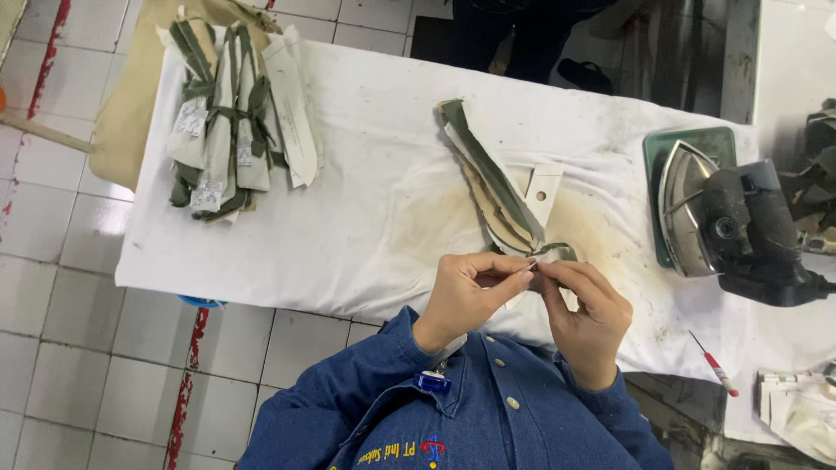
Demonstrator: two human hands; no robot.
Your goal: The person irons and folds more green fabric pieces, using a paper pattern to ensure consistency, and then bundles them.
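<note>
Fingers on small white label

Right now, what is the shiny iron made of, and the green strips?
The iron: its soleplate looks like polished metal, since it mirrors light, and the dark body seems plastic. The green strips look like matte woven fabric backed with pale stiffener, bending softly in a fanned stack.
</note>
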